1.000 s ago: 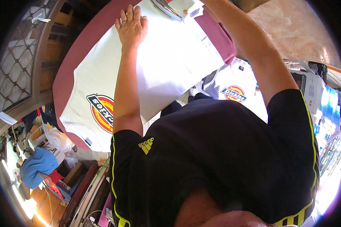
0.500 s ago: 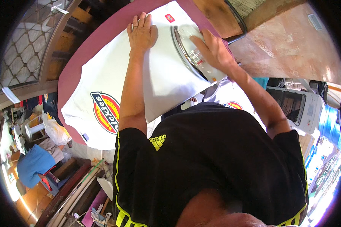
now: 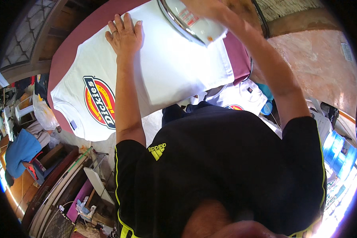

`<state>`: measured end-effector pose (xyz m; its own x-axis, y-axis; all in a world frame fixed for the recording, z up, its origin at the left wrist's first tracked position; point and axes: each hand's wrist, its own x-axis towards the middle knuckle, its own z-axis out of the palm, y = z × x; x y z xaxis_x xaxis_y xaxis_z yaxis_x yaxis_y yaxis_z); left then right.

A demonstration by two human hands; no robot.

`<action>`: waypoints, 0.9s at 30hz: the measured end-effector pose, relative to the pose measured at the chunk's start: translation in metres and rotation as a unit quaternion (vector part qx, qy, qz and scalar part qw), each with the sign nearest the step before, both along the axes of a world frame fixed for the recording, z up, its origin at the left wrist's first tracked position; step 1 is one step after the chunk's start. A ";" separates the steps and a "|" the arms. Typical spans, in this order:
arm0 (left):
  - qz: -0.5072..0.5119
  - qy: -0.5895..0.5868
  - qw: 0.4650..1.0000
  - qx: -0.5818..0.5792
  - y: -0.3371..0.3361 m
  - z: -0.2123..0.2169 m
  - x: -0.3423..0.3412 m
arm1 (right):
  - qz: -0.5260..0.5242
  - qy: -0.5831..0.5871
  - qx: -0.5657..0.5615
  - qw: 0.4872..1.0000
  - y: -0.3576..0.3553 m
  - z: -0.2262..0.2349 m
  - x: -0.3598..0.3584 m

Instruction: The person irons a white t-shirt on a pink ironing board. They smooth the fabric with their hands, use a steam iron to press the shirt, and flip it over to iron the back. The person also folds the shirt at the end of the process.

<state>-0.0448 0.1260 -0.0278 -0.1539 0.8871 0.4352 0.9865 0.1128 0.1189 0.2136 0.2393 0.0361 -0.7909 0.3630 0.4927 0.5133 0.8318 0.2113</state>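
A white T-shirt (image 3: 166, 67) with a round red, yellow and black print lies spread on an ironing board (image 3: 69, 49) with a maroon cover. My left hand (image 3: 125, 36) rests flat on the shirt, fingers stretched out and holding nothing. At the top edge of the view, my right hand (image 3: 204, 8) grips an iron (image 3: 200, 29) with a white body and shiny metal rim. Its fingers are partly cut off by the frame. The iron sits on the far part of the shirt, to the right of my left hand.
Another white shirt (image 3: 250, 97) with a similar print lies below the board, near my body. At right is a blue water jug (image 3: 339, 150). Long poles (image 3: 61, 186), a blue cloth (image 3: 22, 152) and a plastic bag (image 3: 45, 111) crowd the left side. A metal grille (image 3: 25, 31) stands at upper left.
The iron in my right hand has slid away from me, up toward the top edge. My left hand stays flat on the shirt. The whole view has shifted a little.
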 end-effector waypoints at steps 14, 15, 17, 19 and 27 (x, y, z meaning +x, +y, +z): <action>-0.045 0.003 0.999 -0.010 0.009 -0.003 -0.031 | -0.024 -0.020 -0.340 0.940 -0.119 0.066 0.031; -0.051 0.014 0.999 -0.014 0.009 0.001 -0.038 | 0.001 -0.010 -0.306 0.952 -0.097 0.066 0.024; -0.066 0.034 0.997 -0.021 0.010 0.006 -0.049 | 0.006 -0.014 -0.248 0.969 -0.055 0.069 0.007; -0.074 0.050 0.996 -0.027 0.004 0.008 -0.061 | -0.002 -0.023 -0.252 0.968 -0.022 0.079 -0.011; -0.023 0.057 0.996 -0.058 -0.021 0.044 -0.161 | 0.089 -0.050 -0.256 0.961 0.107 0.086 0.017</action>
